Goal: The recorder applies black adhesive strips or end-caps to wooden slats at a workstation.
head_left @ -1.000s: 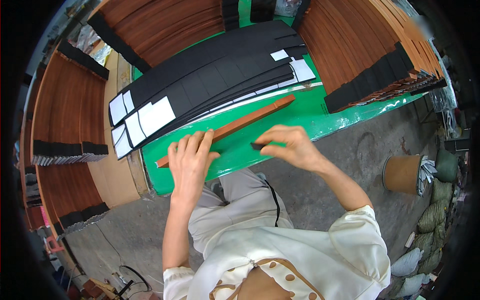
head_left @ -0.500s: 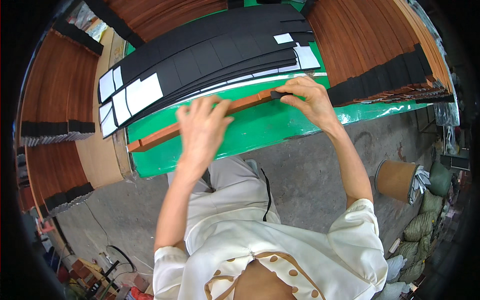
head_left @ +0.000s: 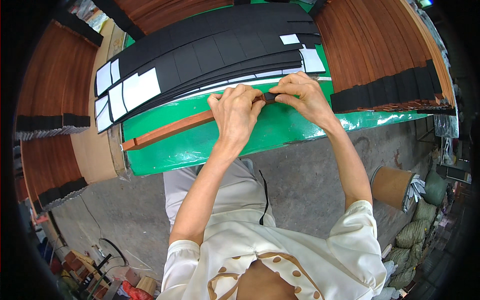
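The left hand (head_left: 236,112), reaching forward with fingers curled, holds a long reddish-brown wooden strip (head_left: 175,127) near its right end; the right hand (head_left: 303,97), also extended, narrowly pinches a small black flat piece (head_left: 270,96) there. The strip runs leftward from the hands over the green-topped desk (head_left: 185,156); beyond lie flat black sheets (head_left: 210,52).

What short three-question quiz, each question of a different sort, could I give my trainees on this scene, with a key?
1. True or false: the left hand is on the wooden strip.

2. Where do the large sheets with white patches lie?
A) on the floor
B) on the person's lap
C) on the green tabletop, beyond the strip

3. Fill in the colour: the right hand pinches a small ____ piece at the strip's right end.

Key: 1 true; 2 C; 3 black.
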The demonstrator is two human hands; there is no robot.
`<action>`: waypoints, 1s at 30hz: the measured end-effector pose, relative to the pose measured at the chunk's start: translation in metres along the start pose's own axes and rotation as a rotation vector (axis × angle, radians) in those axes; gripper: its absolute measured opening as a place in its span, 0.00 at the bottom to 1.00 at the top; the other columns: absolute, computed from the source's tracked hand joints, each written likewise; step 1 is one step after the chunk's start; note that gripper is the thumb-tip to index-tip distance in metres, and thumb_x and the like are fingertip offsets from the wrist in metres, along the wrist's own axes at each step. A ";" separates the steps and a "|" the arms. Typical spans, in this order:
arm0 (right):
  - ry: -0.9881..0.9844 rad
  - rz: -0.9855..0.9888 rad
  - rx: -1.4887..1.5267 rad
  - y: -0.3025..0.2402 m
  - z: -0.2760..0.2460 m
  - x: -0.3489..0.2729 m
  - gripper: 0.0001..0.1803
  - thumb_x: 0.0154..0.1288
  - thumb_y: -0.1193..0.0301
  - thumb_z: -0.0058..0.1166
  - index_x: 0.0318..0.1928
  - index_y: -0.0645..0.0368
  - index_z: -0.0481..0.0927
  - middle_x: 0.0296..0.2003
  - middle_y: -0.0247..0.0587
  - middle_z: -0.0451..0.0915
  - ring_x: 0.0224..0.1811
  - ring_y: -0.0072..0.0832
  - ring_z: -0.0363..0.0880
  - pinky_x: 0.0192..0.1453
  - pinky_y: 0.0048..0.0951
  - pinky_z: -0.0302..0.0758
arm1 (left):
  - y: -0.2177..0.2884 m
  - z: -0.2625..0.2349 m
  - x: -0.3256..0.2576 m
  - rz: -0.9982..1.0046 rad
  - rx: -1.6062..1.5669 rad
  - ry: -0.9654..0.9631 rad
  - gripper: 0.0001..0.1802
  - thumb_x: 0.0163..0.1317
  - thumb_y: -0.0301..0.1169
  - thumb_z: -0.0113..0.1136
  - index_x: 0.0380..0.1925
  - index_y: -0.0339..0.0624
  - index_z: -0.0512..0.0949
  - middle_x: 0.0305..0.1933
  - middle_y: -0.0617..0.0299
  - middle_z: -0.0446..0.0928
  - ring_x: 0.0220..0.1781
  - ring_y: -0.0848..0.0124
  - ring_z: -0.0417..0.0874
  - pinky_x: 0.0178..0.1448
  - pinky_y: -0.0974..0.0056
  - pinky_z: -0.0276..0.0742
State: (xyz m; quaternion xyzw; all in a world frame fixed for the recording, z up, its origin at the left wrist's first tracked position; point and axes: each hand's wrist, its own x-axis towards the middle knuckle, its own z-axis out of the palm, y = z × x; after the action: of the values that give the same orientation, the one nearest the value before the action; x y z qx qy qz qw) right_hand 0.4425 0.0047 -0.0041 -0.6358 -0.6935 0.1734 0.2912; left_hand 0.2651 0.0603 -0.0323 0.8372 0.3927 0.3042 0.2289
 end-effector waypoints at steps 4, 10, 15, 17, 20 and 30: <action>-0.004 -0.022 -0.013 0.002 0.001 0.001 0.11 0.52 0.71 0.61 0.38 0.56 0.85 0.34 0.33 0.79 0.40 0.32 0.72 0.45 0.31 0.71 | 0.000 0.000 0.000 0.012 0.003 0.007 0.07 0.48 0.33 0.67 0.28 0.47 0.83 0.32 0.72 0.79 0.36 0.70 0.76 0.49 0.59 0.56; -0.006 -0.020 -0.024 0.004 0.003 0.002 0.10 0.52 0.71 0.61 0.37 0.55 0.85 0.34 0.32 0.79 0.40 0.31 0.71 0.45 0.31 0.71 | -0.001 0.002 0.000 0.036 0.009 0.047 0.07 0.48 0.33 0.67 0.28 0.48 0.82 0.31 0.73 0.79 0.36 0.71 0.76 0.48 0.59 0.56; -0.001 -0.022 -0.028 0.004 0.004 0.003 0.10 0.51 0.71 0.61 0.37 0.55 0.85 0.34 0.32 0.79 0.40 0.31 0.71 0.45 0.31 0.71 | -0.003 0.003 0.000 0.045 0.008 0.058 0.06 0.48 0.33 0.67 0.27 0.48 0.81 0.31 0.73 0.79 0.35 0.71 0.76 0.48 0.58 0.56; -0.004 -0.032 -0.044 0.005 0.004 0.003 0.10 0.51 0.71 0.62 0.37 0.55 0.85 0.33 0.32 0.79 0.39 0.31 0.71 0.45 0.31 0.71 | -0.003 0.003 0.000 0.048 0.010 0.055 0.06 0.48 0.33 0.67 0.27 0.47 0.81 0.31 0.73 0.79 0.35 0.71 0.76 0.48 0.58 0.56; -0.011 -0.022 -0.043 0.003 0.004 0.004 0.10 0.51 0.71 0.62 0.36 0.56 0.85 0.33 0.32 0.79 0.39 0.32 0.71 0.45 0.31 0.71 | -0.003 0.004 -0.001 0.049 0.003 0.065 0.06 0.48 0.32 0.67 0.28 0.47 0.81 0.32 0.73 0.79 0.35 0.71 0.76 0.48 0.58 0.55; 0.009 -0.029 -0.043 0.004 0.005 0.004 0.10 0.51 0.71 0.62 0.36 0.56 0.85 0.33 0.32 0.79 0.39 0.32 0.71 0.45 0.32 0.71 | -0.002 0.003 -0.001 0.049 -0.009 0.056 0.08 0.49 0.33 0.67 0.31 0.47 0.81 0.33 0.72 0.79 0.37 0.73 0.76 0.51 0.57 0.56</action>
State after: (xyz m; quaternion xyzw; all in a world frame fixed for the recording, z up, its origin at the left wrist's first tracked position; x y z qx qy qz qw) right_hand 0.4423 0.0095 -0.0095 -0.6327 -0.7048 0.1512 0.2830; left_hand 0.2658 0.0603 -0.0362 0.8366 0.3769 0.3348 0.2141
